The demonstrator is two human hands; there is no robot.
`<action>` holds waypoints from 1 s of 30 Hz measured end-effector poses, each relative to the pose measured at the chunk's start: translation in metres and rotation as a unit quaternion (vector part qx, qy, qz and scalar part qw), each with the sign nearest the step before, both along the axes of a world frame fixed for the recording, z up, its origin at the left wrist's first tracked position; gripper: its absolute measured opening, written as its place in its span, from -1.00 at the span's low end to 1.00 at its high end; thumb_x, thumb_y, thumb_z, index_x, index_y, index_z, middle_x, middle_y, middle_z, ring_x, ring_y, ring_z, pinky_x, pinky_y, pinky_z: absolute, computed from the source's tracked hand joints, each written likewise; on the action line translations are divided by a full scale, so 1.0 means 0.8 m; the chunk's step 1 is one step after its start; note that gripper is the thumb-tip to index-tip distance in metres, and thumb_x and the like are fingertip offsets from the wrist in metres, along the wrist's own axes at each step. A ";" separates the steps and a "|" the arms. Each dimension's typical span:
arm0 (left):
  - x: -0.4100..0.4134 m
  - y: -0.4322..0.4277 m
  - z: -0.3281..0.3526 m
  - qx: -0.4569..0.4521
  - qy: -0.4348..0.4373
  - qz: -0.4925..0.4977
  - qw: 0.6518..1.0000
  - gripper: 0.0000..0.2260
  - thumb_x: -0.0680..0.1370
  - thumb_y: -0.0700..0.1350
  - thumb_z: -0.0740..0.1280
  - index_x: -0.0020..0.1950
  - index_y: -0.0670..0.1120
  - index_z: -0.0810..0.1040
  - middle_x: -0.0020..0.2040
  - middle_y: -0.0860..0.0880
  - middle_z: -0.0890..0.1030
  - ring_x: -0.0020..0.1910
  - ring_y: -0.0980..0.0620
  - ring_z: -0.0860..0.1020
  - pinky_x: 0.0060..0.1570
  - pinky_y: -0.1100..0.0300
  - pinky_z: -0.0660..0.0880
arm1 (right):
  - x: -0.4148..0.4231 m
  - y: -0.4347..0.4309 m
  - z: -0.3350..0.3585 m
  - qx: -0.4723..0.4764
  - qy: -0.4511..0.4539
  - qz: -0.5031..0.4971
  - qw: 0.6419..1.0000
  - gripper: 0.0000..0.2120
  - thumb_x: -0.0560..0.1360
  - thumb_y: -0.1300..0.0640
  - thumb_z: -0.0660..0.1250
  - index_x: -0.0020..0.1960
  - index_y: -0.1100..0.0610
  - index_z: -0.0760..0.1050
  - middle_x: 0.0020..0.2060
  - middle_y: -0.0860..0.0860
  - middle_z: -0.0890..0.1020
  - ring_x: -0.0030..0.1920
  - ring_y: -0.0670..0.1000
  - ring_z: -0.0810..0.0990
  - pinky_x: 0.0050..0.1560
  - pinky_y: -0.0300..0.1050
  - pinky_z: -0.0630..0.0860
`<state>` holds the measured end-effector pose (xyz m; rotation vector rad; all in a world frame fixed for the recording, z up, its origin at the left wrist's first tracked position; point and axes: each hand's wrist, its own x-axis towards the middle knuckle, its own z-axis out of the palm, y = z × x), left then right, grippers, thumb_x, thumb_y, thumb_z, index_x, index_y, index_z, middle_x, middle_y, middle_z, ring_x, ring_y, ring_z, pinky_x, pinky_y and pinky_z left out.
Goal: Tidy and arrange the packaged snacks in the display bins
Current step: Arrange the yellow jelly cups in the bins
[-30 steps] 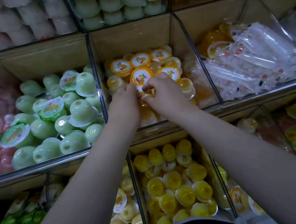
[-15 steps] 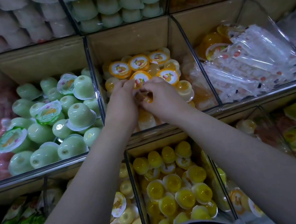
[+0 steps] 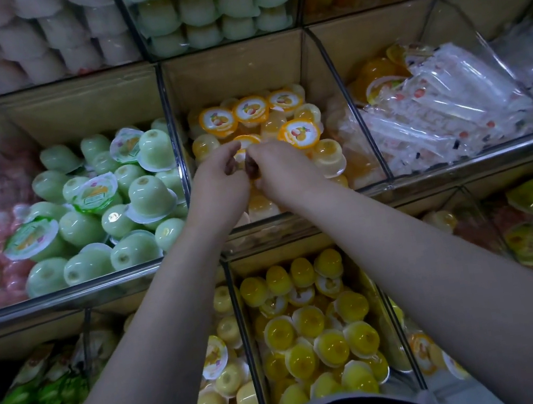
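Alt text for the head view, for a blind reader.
The left hand and right hand meet, fingers curled, over orange-lidded jelly cups in the middle clear bin; whether they grip one is hidden. Green jelly cups fill the bin beside it, yellow jelly cups the bin below.

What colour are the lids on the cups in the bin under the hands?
Orange lids with white centres; clearest in the head view.
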<state>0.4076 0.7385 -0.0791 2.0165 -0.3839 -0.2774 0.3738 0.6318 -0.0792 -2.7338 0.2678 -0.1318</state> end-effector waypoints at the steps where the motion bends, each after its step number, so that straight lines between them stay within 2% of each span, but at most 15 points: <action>1: -0.001 0.001 0.001 0.000 0.004 -0.003 1.000 -0.55 0.56 -0.30 0.20 0.44 -0.05 0.44 0.33 -0.04 0.53 0.32 0.07 0.46 0.30 0.08 0.44 | -0.001 -0.001 0.001 0.007 0.001 0.000 1.000 -0.87 0.52 0.31 0.28 0.04 0.18 0.52 0.07 0.14 0.52 0.06 0.16 0.52 -0.02 -0.01 0.44; 3: -0.003 0.002 0.002 0.014 0.004 -0.007 1.000 -0.57 0.57 -0.30 0.19 0.42 -0.05 0.45 0.33 -0.04 0.53 0.31 0.06 0.47 0.24 0.21 0.43 | -0.004 -0.002 0.000 0.022 -0.002 -0.006 1.000 -0.86 0.52 0.29 0.29 0.07 0.19 0.53 0.09 0.14 0.49 0.06 0.15 0.51 0.01 -0.03 0.44; 6: -0.004 0.003 0.003 0.025 -0.005 -0.012 1.000 -0.61 0.59 -0.27 0.20 0.41 -0.05 0.47 0.28 -0.03 0.55 0.26 0.08 0.48 0.01 0.43 0.38 | -0.009 -0.004 -0.003 0.056 -0.034 -0.032 0.997 -0.84 0.53 0.19 0.30 0.09 0.13 0.54 0.10 0.09 0.48 0.03 0.10 0.52 0.00 0.02 0.51; 7: -0.005 0.003 0.004 0.032 -0.015 -0.016 0.999 -0.63 0.60 -0.25 0.21 0.40 -0.05 0.48 0.26 -0.03 0.55 0.23 0.07 0.49 -0.04 0.44 0.39 | -0.011 -0.004 -0.003 0.068 -0.057 -0.049 0.995 -0.84 0.54 0.17 0.28 0.11 0.11 0.54 0.10 0.07 0.48 0.01 0.06 0.51 -0.03 0.02 0.51; 9: -0.007 0.003 0.003 0.055 -0.047 -0.035 0.997 -0.63 0.58 -0.27 0.21 0.38 -0.08 0.50 0.30 -0.07 0.54 0.27 0.00 0.48 0.10 0.29 0.42 | -0.012 -0.006 -0.002 0.074 -0.112 -0.087 0.987 -0.82 0.56 0.16 0.26 0.14 0.10 0.53 0.13 0.05 0.48 0.00 0.01 0.49 -0.09 -0.06 0.47; 11: -0.008 0.002 0.002 0.091 -0.073 -0.060 0.991 -0.59 0.52 -0.33 0.21 0.34 -0.12 0.53 0.41 -0.07 0.46 0.38 -0.03 0.40 0.31 0.18 0.34 | -0.009 -0.010 -0.002 0.056 -0.135 -0.111 0.983 -0.82 0.57 0.14 0.28 0.15 0.11 0.52 0.17 0.05 0.48 0.06 0.04 0.51 -0.08 -0.09 0.43; 12: -0.008 0.001 0.003 0.111 -0.083 -0.069 0.988 -0.59 0.50 -0.33 0.21 0.32 -0.13 0.55 0.45 -0.05 0.41 0.43 -0.02 0.35 0.35 0.18 0.29 | -0.006 -0.012 -0.001 0.044 -0.128 -0.117 0.984 -0.82 0.57 0.11 0.29 0.15 0.11 0.52 0.18 0.05 0.48 0.07 0.05 0.52 -0.09 -0.09 0.43; 15: -0.008 -0.001 0.003 0.146 -0.095 -0.081 0.981 -0.60 0.51 -0.32 0.19 0.30 -0.12 0.57 0.52 0.01 0.31 0.47 0.01 0.27 0.34 0.24 0.25 | 0.007 -0.023 -0.001 0.011 -0.095 -0.128 0.987 -0.79 0.58 0.04 0.29 0.16 0.11 0.52 0.17 0.05 0.50 0.03 0.06 0.54 -0.16 -0.10 0.41; 20: -0.007 -0.003 0.005 0.146 -0.097 -0.095 0.980 -0.61 0.51 -0.34 0.17 0.27 -0.15 0.59 0.53 -0.03 0.28 0.48 0.05 0.26 0.22 0.33 0.24 | 0.034 -0.031 0.000 -0.052 -0.069 -0.117 0.989 -0.81 0.56 -0.01 0.32 0.11 0.05 0.54 0.06 0.02 0.57 0.04 0.05 0.55 -0.17 -0.06 0.43; 23: -0.004 -0.004 0.003 0.138 -0.091 -0.093 0.982 -0.60 0.51 -0.34 0.17 0.29 -0.15 0.58 0.54 -0.01 0.28 0.47 0.05 0.27 0.25 0.33 0.24 | 0.050 -0.033 0.002 -0.041 -0.054 -0.107 0.992 -0.84 0.54 0.03 0.33 0.09 0.06 0.55 0.05 0.01 0.58 0.09 0.07 0.54 -0.18 -0.09 0.32; 27: -0.003 -0.005 0.002 0.130 -0.090 -0.094 0.983 -0.59 0.50 -0.34 0.17 0.30 -0.15 0.57 0.54 -0.02 0.28 0.48 0.06 0.26 0.26 0.33 0.24 | 0.062 -0.036 0.002 -0.034 -0.050 -0.077 0.995 -0.91 0.53 0.10 0.34 0.01 0.09 0.55 0.00 0.05 0.61 0.07 0.10 0.55 -0.09 -0.06 0.44; 30: -0.002 -0.005 -0.001 0.126 -0.089 -0.091 0.984 -0.59 0.50 -0.33 0.17 0.30 -0.14 0.57 0.54 -0.02 0.27 0.48 0.06 0.25 0.26 0.33 0.24 | 0.061 -0.037 0.002 -0.019 -0.066 -0.077 0.995 -0.96 0.54 0.12 0.30 -0.08 0.07 0.49 -0.08 0.01 0.55 0.00 0.09 0.55 -0.11 -0.03 0.46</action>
